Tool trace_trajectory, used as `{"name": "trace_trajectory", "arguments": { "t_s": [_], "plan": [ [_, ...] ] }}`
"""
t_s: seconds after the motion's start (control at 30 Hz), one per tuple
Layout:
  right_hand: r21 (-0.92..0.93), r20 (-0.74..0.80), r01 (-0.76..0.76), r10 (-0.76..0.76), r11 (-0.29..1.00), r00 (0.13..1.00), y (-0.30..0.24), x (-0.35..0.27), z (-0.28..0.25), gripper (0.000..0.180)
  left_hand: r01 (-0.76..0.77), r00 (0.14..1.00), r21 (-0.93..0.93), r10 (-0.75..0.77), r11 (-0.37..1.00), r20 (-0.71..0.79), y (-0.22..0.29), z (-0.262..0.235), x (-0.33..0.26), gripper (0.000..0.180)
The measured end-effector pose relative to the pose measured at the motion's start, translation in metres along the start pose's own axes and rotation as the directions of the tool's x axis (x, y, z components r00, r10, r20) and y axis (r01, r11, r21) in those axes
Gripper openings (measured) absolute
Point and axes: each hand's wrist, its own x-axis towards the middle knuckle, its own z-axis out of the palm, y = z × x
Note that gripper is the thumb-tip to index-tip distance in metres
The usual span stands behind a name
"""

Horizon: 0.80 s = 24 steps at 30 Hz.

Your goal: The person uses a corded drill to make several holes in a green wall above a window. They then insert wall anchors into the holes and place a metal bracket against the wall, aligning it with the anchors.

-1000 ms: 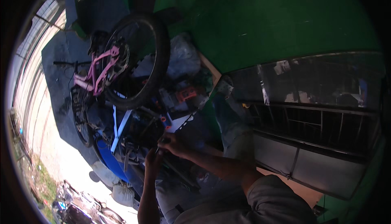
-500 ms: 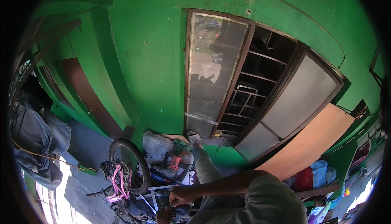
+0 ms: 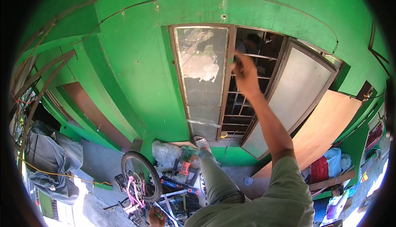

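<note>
The wall (image 3: 136,62) is painted bright green. The bike (image 3: 134,194) is framed in pink, with a black tyre (image 3: 140,173). The sleeve (image 3: 284,194) and trousers (image 3: 216,177) are seen in olive green. The board (image 3: 326,128) is coloured orange-brown.

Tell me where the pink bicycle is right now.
The pink bicycle lies upturned at the lower left of the head view, below the green wall, with the left hand by it.

Right hand (image 3: 244,75) is reaching high overhead, arm stretched straight, fingers loosely curled; left hand (image 3: 153,217) is hanging low, fist closed.
</note>
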Motion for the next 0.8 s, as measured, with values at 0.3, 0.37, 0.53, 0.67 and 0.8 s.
{"name": "trace_trajectory", "arguments": {
  "t_s": [0.3,0.37,0.53,0.67,0.8],
  "plan": [
    [0.05,-0.229,0.092,-0.078,0.994,0.97,0.028,0.127,0.007,0.017,0.032,0.998,0.034,-0.034,0.999,0.053,-0.015,0.027,-0.009,0.048],
    [-0.083,-0.269,0.253,-0.266,0.964,0.926,0.031,0.144,0.017,0.017,0.051,0.978,0.063,-0.037,0.997,-0.208,-0.015,0.048,-0.022,0.043],
    [-0.378,-0.165,0.359,-0.444,0.853,0.881,0.047,0.167,0.036,0.019,0.013,0.974,0.014,-0.009,1.0,-0.227,-0.007,0.077,-0.042,0.04],
    [-0.512,-0.113,0.452,-0.579,0.731,0.808,0.051,0.17,0.042,0.019,0.01,0.989,-0.029,-0.014,1.0,-0.145,-0.009,0.056,-0.04,0.035],
    [-0.353,-0.235,0.35,-0.445,0.867,0.864,0.046,0.171,0.042,0.02,0.019,0.999,-0.023,-0.018,1.0,0.027,-0.015,0.017,-0.02,0.048]
  ]
}}
